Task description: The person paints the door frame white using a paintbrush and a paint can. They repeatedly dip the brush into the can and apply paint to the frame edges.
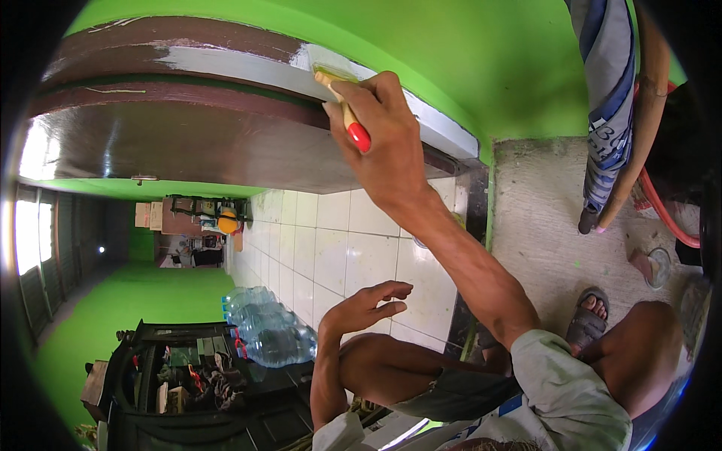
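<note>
My right hand (387, 143) is closed round a paintbrush (350, 120) with a pale wooden handle and a red end. Its bristles, partly hidden by my fingers, rest against the door frame (248, 68). White paint covers the stretch of frame around the brush, while brown shows farther left. Just below the frame is a glossy brown door (203, 139). My left hand (365, 307) hangs above my bent knee, lower down in the view, with thumb and fingers apart and nothing in it.
A bright green wall (481, 68) adjoins the frame. At right, a folded umbrella (608, 113) and a wooden pole (653, 98) stand by a red hose (662, 210). Beyond the white tile floor (323, 240) are large water bottles (274, 331) and a dark cabinet (195, 428).
</note>
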A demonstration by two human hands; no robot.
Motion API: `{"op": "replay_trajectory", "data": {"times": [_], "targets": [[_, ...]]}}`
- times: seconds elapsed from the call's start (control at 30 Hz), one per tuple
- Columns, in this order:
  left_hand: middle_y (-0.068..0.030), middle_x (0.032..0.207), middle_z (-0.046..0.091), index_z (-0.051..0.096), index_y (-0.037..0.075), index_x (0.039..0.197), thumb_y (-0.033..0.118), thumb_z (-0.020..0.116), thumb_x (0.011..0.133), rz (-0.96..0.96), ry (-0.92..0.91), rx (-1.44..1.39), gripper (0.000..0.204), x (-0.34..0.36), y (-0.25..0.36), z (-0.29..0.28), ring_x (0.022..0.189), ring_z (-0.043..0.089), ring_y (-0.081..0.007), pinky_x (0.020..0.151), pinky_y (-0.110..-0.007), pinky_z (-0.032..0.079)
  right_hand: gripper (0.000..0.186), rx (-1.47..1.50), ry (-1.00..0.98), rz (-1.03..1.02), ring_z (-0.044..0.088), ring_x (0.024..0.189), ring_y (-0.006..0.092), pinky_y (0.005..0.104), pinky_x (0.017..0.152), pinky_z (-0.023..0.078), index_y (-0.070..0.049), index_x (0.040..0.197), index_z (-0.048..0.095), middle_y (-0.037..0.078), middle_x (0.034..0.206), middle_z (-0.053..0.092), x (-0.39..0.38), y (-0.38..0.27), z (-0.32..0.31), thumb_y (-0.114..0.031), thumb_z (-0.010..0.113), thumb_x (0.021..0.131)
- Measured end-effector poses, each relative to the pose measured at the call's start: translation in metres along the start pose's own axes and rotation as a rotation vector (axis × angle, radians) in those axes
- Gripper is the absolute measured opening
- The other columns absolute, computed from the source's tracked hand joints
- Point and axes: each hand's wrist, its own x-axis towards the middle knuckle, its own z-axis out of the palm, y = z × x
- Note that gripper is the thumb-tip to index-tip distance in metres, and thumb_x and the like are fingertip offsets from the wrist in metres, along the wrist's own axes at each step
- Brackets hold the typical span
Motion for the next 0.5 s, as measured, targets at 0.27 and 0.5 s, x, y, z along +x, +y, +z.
{"op": "replay_trajectory", "data": {"times": [0.27,0.5], "targets": [[-0.0165,0.132,0.064,0.051,0.005,0.141,0.027,0.06,0.104,-0.024,-0.003,0.009,0.044,-0.003,0.006,0.0,0.122,0.063,-0.0266,0.103,-0.038,0.05,0.027,0.002,-0.01,0.044,0.056,0.074,0.0227,0.0354,0.066,0.047,-0.002,0.114,0.071,0.01,0.093,0.056,-0.011,0.008,-0.018,-0.004,0.076,0.088],[-0.0163,0.133,0.063,0.051,0.005,0.142,0.027,0.06,0.104,-0.033,-0.01,0.009,0.044,-0.004,0.006,0.0,0.124,0.062,-0.0265,0.104,-0.038,0.05,0.028,0.008,-0.042,0.03,0.058,0.076,0.0242,0.0356,0.067,0.049,-0.002,0.116,0.07,0.012,0.095,0.056,-0.013,0.017,-0.027,-0.003,0.074,0.088]]}}
